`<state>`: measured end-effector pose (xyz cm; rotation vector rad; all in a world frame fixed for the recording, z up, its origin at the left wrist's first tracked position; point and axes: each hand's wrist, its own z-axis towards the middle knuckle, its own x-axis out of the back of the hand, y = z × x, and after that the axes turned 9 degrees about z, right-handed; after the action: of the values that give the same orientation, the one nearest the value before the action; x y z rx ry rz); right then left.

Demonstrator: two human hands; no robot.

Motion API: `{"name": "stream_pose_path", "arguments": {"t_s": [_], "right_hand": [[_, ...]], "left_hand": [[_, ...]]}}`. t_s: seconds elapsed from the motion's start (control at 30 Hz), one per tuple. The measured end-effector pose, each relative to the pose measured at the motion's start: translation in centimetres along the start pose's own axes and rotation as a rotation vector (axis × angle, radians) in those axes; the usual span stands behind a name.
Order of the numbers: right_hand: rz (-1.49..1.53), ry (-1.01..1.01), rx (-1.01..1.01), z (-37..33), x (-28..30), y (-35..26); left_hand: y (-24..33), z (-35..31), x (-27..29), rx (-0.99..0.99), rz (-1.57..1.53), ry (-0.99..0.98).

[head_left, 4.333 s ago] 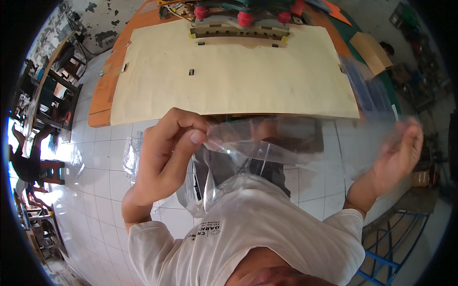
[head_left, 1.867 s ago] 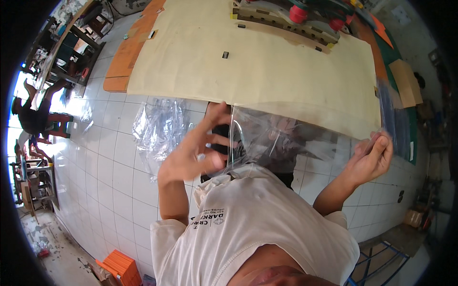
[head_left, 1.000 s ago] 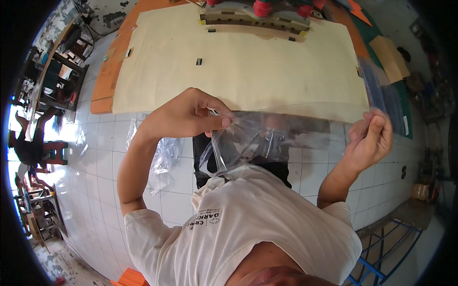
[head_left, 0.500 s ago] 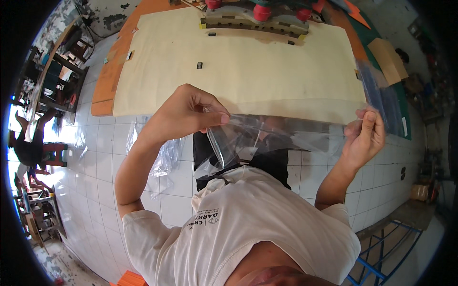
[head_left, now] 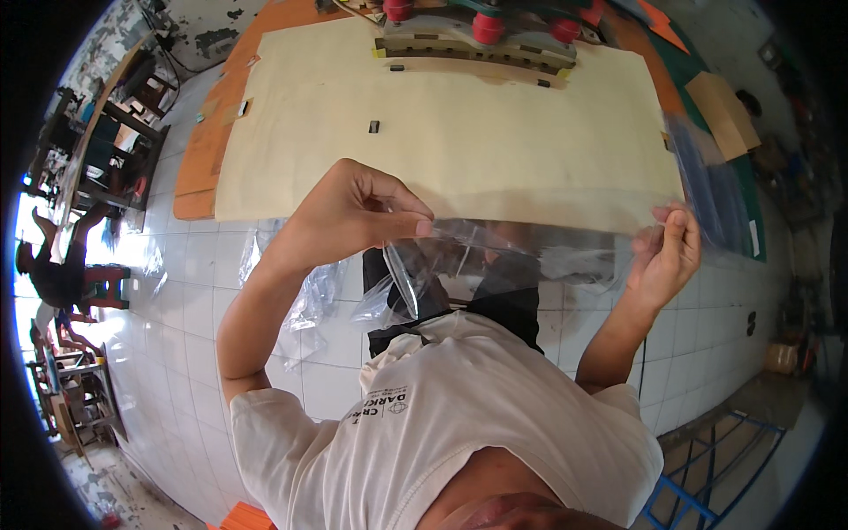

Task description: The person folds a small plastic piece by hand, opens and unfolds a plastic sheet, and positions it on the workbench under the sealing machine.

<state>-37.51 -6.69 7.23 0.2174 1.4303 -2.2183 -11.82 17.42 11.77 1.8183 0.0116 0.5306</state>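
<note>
Clear film (head_left: 530, 252) = thin plastic, v. glossy & smooth, w/ creases that catch the light.
The paper sheet (head_left: 495, 141) is matt, w/ faint waves; the counter (head_left: 196, 194) shows wood, orange-brn. & a bit worn. Crumpled plastic (head_left: 314, 305) is transp. & shiny; the tiled floor (head_left: 190, 327) is smooth, semi-gloss. Shirt (head_left: 495, 406) is of soft cloth, matt, w/ folds. Carton (head_left: 723, 115) is brn. cardboard, also matt. Red knob (head_left: 488, 28) looks smooth, approx. satin; the wall (head_left: 208, 49) is rough, w/ paint peeling.
</note>
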Motion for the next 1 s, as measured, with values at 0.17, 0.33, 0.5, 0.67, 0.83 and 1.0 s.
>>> {"name": "stream_pose_path", "arguments": {"t_s": [0.17,0.33,0.5,0.67,0.83,1.0], "right_hand": [[0.058,-0.016,-0.018,0.4,0.9,0.8],[0.092,-0.041,-0.016,0.6,0.9,1.3],[0.109,-0.016,-0.019,0.8,1.2,1.5],[0.111,-0.019,-0.029,0.7,1.4,1.3],[0.111,-0.026,-0.019,0.6,1.3,1.2],[0.096,-0.026,-0.012,0.5,1.2,1.1]], "left_hand": [[0.3,-0.1,-0.4,-0.052,-0.088,0.03],[0.1,-0.3,-0.5,-0.054,-0.144,0.062],[0.4,-0.6,-0.3,-0.068,-0.177,0.04],[0.3,-0.6,0.0,-0.083,-0.125,0.013],[0.4,-0.7,0.1,-0.088,-0.12,0.015],[0.6,-0.9,0.0,-0.07,-0.124,0.037]]}}
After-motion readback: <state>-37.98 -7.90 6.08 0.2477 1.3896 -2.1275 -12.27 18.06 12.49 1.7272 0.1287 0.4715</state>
